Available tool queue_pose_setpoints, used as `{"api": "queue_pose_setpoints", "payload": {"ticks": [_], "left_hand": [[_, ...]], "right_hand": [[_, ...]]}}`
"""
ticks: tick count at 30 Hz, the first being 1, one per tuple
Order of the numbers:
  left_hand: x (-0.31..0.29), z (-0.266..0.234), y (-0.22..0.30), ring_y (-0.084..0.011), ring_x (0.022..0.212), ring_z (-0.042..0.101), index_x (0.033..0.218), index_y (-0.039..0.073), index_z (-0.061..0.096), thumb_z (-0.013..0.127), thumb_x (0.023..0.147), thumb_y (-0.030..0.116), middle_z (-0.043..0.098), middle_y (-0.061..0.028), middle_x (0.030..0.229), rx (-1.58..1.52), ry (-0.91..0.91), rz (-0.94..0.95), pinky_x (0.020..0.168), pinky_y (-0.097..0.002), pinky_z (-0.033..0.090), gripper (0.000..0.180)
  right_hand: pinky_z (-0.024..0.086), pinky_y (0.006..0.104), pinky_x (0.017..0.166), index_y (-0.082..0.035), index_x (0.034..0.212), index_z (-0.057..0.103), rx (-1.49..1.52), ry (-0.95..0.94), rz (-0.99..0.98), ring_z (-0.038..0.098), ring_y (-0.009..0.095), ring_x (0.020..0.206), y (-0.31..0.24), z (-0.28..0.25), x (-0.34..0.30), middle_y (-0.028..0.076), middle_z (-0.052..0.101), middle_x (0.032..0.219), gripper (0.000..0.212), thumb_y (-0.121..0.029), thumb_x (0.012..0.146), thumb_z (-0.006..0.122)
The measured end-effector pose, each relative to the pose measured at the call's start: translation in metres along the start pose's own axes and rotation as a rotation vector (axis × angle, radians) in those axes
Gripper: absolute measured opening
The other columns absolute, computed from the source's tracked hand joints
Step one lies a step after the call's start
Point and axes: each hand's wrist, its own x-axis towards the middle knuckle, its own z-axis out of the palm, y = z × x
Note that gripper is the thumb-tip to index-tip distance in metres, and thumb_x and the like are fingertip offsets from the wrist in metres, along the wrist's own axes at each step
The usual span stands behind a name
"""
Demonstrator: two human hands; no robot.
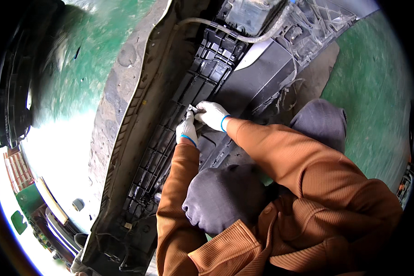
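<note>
My left hand [187,129] and my right hand [211,115], both in white gloves with blue cuffs, meet over a long black ribbed plastic part [194,90]. The fingers of both are closed around a small pale, shiny piece [192,108] at their tips; its kind is too small to tell. The black part looks like the slatted inner side of a vehicle bumper or grille. It runs slantwise from lower left to upper right under my hands. My left fingertips point away from me, while the right hand reaches in from the right.
Left of the slats runs a large curved dark panel [142,115] with a thin raised edge. A grey hose [216,26] crosses the far end, near a dusty frame [303,32]. Black stacked parts [14,92] stand at far left on the green floor [372,87]. My grey-clad knees are close below.
</note>
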Motion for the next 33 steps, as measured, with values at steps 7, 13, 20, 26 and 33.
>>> {"api": "queue_pose_setpoints", "payload": {"ticks": [7, 13, 20, 26, 33], "left_hand": [[0.012, -0.012, -0.020, -0.0187, 0.070, 0.069, 0.104, 0.006, 0.075, 0.068, 0.103, 0.041, 0.076, -0.0070, 0.090, -0.163, -0.039, 0.161, 0.059, -0.0314, 0.050, 0.036], [-0.019, -0.029, -0.015, -0.0302, 0.103, 0.067, 0.131, 0.010, 0.066, 0.064, 0.100, 0.058, 0.072, -0.0131, 0.118, -0.389, -0.282, 0.064, 0.091, -0.0414, 0.051, 0.057], [-0.004, -0.042, -0.019, -0.0390, 0.109, 0.067, 0.145, 0.005, 0.050, 0.037, 0.107, 0.066, 0.069, -0.0290, 0.124, -0.504, -0.536, -0.078, 0.095, -0.0460, 0.052, 0.073], [0.003, -0.030, -0.014, -0.0406, 0.110, 0.067, 0.142, -0.004, 0.051, 0.029, 0.107, 0.071, 0.071, -0.0280, 0.119, -0.511, -0.484, -0.166, 0.102, -0.0461, 0.049, 0.085], [0.025, -0.029, -0.034, -0.0374, 0.106, 0.067, 0.136, -0.009, 0.055, 0.038, 0.109, 0.057, 0.071, -0.0263, 0.117, -0.518, -0.355, -0.005, 0.094, -0.0428, 0.053, 0.073]], "right_hand": [[0.056, 0.0447, 0.088, -0.008, 0.105, 0.076, -0.533, -0.019, -0.125, 0.071, 0.039, 0.101, -0.036, -0.004, 0.011, 0.019, 0.075, 0.105, 0.031, -0.034, 0.088, 0.071], [0.055, 0.0411, 0.059, 0.002, 0.091, 0.075, -0.517, -0.346, 0.187, 0.067, 0.025, 0.061, -0.069, -0.015, 0.045, 0.016, 0.073, 0.080, 0.045, -0.036, 0.104, 0.055], [0.045, 0.0286, 0.046, -0.001, 0.086, 0.064, -0.370, -0.417, 0.456, 0.056, 0.017, 0.056, -0.085, -0.006, 0.049, 0.010, 0.061, 0.072, 0.026, -0.020, 0.103, 0.061], [0.048, 0.0337, 0.048, 0.000, 0.086, 0.065, -0.471, -0.363, 0.476, 0.059, 0.020, 0.056, -0.079, -0.007, 0.056, 0.013, 0.066, 0.073, 0.024, -0.021, 0.098, 0.070], [0.047, 0.0351, 0.049, -0.003, 0.086, 0.060, -0.395, -0.297, 0.498, 0.058, 0.020, 0.055, -0.079, 0.001, 0.053, 0.011, 0.063, 0.070, 0.020, -0.016, 0.094, 0.073]]}}
